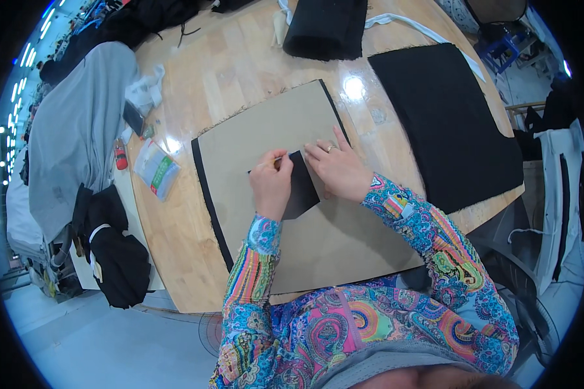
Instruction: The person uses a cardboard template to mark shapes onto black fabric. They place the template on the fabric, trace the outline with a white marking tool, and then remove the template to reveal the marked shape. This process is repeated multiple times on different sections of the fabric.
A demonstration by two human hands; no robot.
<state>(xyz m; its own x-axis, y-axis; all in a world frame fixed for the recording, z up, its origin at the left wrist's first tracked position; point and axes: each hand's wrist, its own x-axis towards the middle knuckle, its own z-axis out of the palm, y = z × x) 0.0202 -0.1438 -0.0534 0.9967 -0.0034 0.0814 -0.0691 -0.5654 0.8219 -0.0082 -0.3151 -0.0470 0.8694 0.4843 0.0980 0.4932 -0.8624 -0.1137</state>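
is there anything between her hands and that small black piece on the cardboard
Nothing visible. The left hand and right hand both rest directly on the small black piece, which lies on the brown cardboard pattern.

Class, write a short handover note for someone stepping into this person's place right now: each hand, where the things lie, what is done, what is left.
Left hand: pinches a small yellowish marker, tip at the black piece's top edge.
Right hand: flat, pressing that piece onto the brown pattern.
Pattern lies over black fabric on the table; another black panel lies to the right.
Done: piece placed on the pattern.
Left: no drawn line is visible, so the marking looks unfinished.
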